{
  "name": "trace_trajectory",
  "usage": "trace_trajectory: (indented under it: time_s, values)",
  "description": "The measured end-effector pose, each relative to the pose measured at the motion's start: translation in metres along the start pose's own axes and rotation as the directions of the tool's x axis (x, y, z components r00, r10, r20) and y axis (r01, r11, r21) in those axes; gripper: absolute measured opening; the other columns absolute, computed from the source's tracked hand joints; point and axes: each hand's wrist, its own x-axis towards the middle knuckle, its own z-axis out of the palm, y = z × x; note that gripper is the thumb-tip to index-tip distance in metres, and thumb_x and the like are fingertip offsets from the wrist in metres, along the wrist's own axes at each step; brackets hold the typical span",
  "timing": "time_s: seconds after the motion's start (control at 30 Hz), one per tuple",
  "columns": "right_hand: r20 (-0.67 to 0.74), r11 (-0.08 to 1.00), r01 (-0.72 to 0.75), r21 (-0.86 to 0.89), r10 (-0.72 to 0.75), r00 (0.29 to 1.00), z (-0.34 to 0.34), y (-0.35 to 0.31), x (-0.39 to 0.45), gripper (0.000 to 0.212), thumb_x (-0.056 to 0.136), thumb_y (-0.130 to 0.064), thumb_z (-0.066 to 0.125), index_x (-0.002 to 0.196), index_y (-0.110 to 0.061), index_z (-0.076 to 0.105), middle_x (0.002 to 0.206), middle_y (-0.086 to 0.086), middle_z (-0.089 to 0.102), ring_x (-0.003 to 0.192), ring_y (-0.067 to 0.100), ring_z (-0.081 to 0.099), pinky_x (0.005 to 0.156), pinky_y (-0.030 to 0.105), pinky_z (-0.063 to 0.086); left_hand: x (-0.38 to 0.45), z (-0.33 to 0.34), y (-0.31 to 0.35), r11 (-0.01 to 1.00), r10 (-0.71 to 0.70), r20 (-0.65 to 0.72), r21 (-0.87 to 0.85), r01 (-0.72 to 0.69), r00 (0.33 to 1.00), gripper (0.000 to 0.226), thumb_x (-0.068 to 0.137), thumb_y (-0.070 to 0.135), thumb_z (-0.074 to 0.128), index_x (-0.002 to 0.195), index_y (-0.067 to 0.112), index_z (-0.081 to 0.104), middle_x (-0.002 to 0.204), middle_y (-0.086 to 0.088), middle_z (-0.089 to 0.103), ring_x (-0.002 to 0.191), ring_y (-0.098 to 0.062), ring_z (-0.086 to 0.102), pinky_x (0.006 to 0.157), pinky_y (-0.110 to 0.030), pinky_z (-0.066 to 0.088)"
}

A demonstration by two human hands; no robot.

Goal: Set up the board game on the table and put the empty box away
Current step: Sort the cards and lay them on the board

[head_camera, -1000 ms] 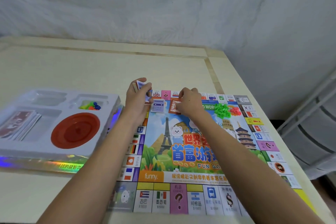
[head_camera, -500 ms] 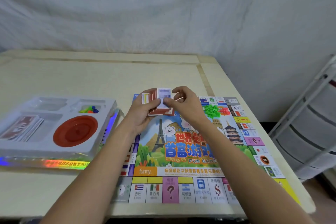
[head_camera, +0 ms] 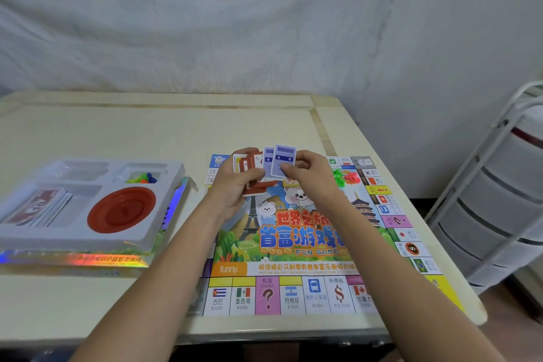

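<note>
Both hands have lifted off the game board (head_camera: 308,244) and now fan cards above its far edge. Fingers of the left hand (head_camera: 235,185) curl round a stack of cards (head_camera: 258,167), while the right hand (head_camera: 308,173) pinches one blue card (head_camera: 283,160) by its lower edge. Sorting goes best by drawing each card clear before laying it down, colours apart. On the table (head_camera: 147,132), the box tray (head_camera: 88,232) beside the board holds more cards (head_camera: 38,206), so it is not empty yet.

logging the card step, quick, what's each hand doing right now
Left hand: closed, holding a fanned stack of cards above the board.
Right hand: closed, pinching the front purple card of that fan.
</note>
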Motion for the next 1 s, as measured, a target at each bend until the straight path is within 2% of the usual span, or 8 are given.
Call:
trace_trajectory:
  time_s: [0.07, 0.2, 0.37, 0.5, 0.57, 0.73, 0.83, 1.0]
  values:
    - [0.003, 1.0, -0.008, 0.01, 0.008, 1.0, 0.001, 0.0, -0.002, 0.013, 0.091, -0.014, 0.067, 0.103, -0.019, 0.069, 0.089, 0.0, 0.075, 0.077, 0.006, 0.07, 0.064, 0.016, 0.054, -0.001, 0.001, -0.002, 1.0, 0.005, -0.008, 0.011, -0.005, 1.0, 0.042, 0.084, -0.011, 0.064, 0.115, 0.017, 0.06, 0.102, -0.013, 0.069, 0.083, -0.025, 0.071, 0.056, -0.03, 0.057]
    - [-0.016, 1.0, -0.023, 0.009, 0.023, 1.0, 0.002, 0.003, -0.004, 0.015, 0.091, -0.013, 0.065, 0.103, -0.021, 0.069, 0.092, -0.001, 0.074, 0.086, 0.013, 0.071, 0.072, 0.023, 0.057, -0.001, 0.0, -0.005, 1.0, -0.003, 0.0, -0.019, 0.003, 1.0, 0.038, 0.087, -0.008, 0.062, 0.115, 0.017, 0.059, 0.1, -0.01, 0.069, 0.08, -0.021, 0.071, 0.054, -0.027, 0.056]
    - [-0.04, 0.995, -0.075, 0.058, 0.077, 0.996, -0.005, 0.004, -0.003, 0.015, 0.094, -0.011, 0.061, 0.092, -0.024, 0.068, 0.088, -0.003, 0.072, 0.076, 0.007, 0.064, 0.063, 0.017, 0.045, 0.002, -0.003, -0.003, 0.996, -0.043, -0.014, -0.078, 0.042, 0.999, 0.035, 0.094, -0.008, 0.048, 0.119, 0.015, 0.057, 0.1, -0.01, 0.073, 0.082, -0.019, 0.073, 0.057, -0.027, 0.056]
    - [0.005, 0.997, -0.052, -0.062, 0.053, 0.999, 0.0, 0.009, -0.005, 0.014, 0.092, -0.012, 0.064, 0.101, -0.019, 0.071, 0.094, -0.001, 0.073, 0.089, 0.014, 0.069, 0.077, 0.024, 0.053, 0.006, -0.006, -0.003, 0.998, -0.03, -0.093, -0.059, 0.024, 0.995, 0.032, 0.095, -0.006, 0.048, 0.115, 0.017, 0.058, 0.088, -0.008, 0.068, 0.068, -0.014, 0.061, 0.06, -0.026, 0.054]
    - [0.012, 0.986, -0.029, -0.162, 0.032, 0.999, 0.004, 0.015, -0.007, 0.013, 0.091, -0.014, 0.065, 0.101, -0.019, 0.071, 0.093, -0.001, 0.073, 0.088, 0.016, 0.068, 0.078, 0.028, 0.055, 0.005, -0.006, -0.007, 1.0, -0.009, -0.094, 0.002, 0.009, 0.996, 0.026, 0.097, -0.002, 0.052, 0.114, 0.017, 0.058, 0.085, -0.007, 0.067, 0.064, -0.013, 0.058, 0.059, -0.026, 0.052]
    - [0.054, 0.951, -0.03, -0.308, 0.05, 0.997, 0.017, 0.033, -0.015, 0.003, 0.087, -0.014, 0.07, 0.089, -0.016, 0.069, 0.079, 0.003, 0.069, 0.068, 0.016, 0.063, 0.066, 0.028, 0.054, -0.002, -0.01, -0.018, 0.996, -0.061, -0.093, 0.061, 0.067, 0.994, 0.025, 0.098, 0.001, 0.052, 0.115, 0.017, 0.059, 0.084, -0.004, 0.069, 0.065, -0.012, 0.061, 0.057, -0.027, 0.051]
    - [0.079, 0.927, -0.007, -0.375, 0.04, 0.996, 0.02, 0.034, -0.019, 0.025, 0.088, -0.014, 0.068, 0.072, -0.027, 0.056, 0.069, -0.003, 0.061, 0.064, 0.015, 0.059, 0.058, 0.022, 0.048, -0.004, -0.014, -0.023, 0.99, -0.078, -0.09, 0.112, 0.088, 0.993, 0.024, 0.097, 0.002, 0.054, 0.113, 0.019, 0.061, 0.09, -0.009, 0.067, 0.065, -0.016, 0.058, 0.059, -0.03, 0.049]
    - [0.055, 0.931, 0.013, -0.365, 0.007, 0.998, 0.022, 0.034, -0.017, 0.005, 0.089, -0.014, 0.066, 0.085, -0.014, 0.064, 0.078, 0.006, 0.067, 0.076, 0.027, 0.068, 0.073, 0.04, 0.059, -0.004, -0.015, -0.025, 0.985, -0.085, -0.084, 0.142, 0.096, 0.993, 0.025, 0.096, 0.003, 0.056, 0.11, 0.022, 0.063, 0.083, -0.01, 0.062, 0.064, -0.017, 0.056, 0.059, -0.032, 0.047]
